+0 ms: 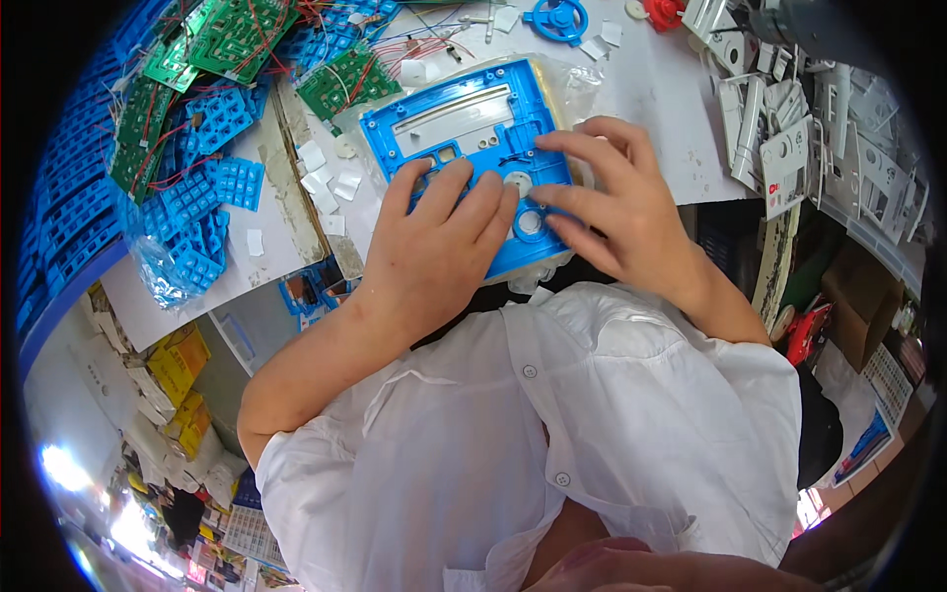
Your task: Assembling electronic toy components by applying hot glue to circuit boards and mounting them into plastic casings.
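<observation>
A blue plastic casing with a long slot, a round opening and several small holes lies tilted at the table's near edge, close to my body. Across its lower left part my left hand is curled, fingertips down on the surface; its thumb is hidden. My right hand reaches over the right side with fingers apart, the tips touching the casing beside a small white round part. Nothing shows clearly between the right fingers. Clear plastic film lies under and behind the casing.
Green circuit boards with red wires and blue keypad pieces crowd the left. White plastic parts are piled at the right. A blue ring-shaped piece lies at the back, and white paper scraps lie left of the casing.
</observation>
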A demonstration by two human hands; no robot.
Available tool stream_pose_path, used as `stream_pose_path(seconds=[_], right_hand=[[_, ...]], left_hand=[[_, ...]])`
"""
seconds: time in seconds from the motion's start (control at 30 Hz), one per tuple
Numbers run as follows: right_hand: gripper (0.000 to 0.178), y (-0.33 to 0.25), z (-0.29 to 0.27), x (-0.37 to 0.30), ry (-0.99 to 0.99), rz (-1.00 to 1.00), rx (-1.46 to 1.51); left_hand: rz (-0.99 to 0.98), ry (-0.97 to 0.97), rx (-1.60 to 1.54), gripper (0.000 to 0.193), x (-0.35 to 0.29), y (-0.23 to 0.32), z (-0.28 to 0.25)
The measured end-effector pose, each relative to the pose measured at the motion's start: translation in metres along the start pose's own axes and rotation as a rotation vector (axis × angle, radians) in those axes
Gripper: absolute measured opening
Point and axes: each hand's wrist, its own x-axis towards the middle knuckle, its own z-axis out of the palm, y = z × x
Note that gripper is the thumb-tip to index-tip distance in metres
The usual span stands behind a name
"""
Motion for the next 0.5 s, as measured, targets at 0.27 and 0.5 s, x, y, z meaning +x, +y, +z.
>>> stream_pose_path(seconds=[0.27, 0.5], right_hand=[[0.051, -0.041, 0.001, 0.005, -0.169, 0.114, -0.209], [0.047, -0.045, 0.004, 0.008, -0.197, 0.142, -0.213]], left_hand=[[0.072, -0.052, 0.037, 0.037, 0.008, -0.009, -0.006], [0.236, -0.111, 0.035, 0.034, 0.023, -0.033, -0.014]])
